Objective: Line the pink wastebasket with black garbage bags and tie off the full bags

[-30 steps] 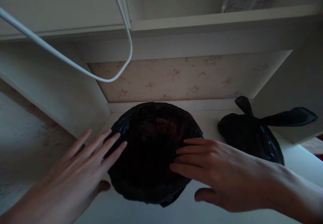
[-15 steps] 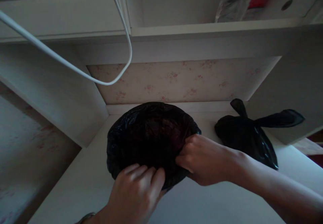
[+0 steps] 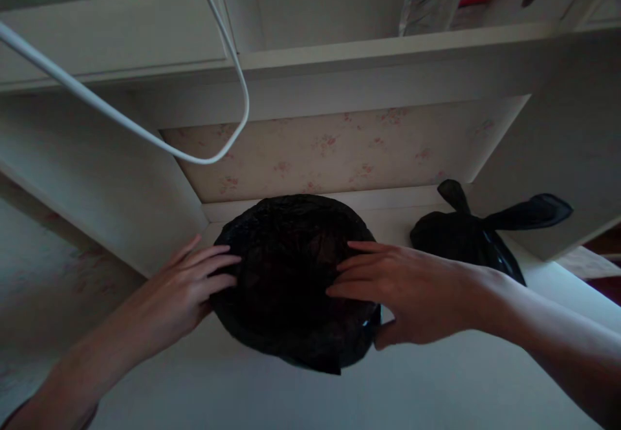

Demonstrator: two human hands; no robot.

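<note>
A round bin lined with a black plastic bag (image 3: 291, 268) stands on a pale surface (image 3: 436, 391) inside a white niche. My left hand (image 3: 187, 288) lies against the bin's left rim with its fingers stretched out. On the right rim rests my right hand (image 3: 402, 291), fingers flat over the bag's edge and thumb down along the outside. Both hands are open and touch the bag. The bin's inside is too dark to make out.
A tied-up black bag (image 3: 466, 239) sits just right of the bin, near the niche's right wall. A white cable (image 3: 145, 136) loops down at the upper left. Above, a shelf (image 3: 388, 45) carries a clear packet (image 3: 431, 3). Flowered wallpaper backs the niche.
Half a second ago both hands were closed on the bag's near and right edge. Now they have spread flat, the left one having moved out to the bin's left side.
</note>
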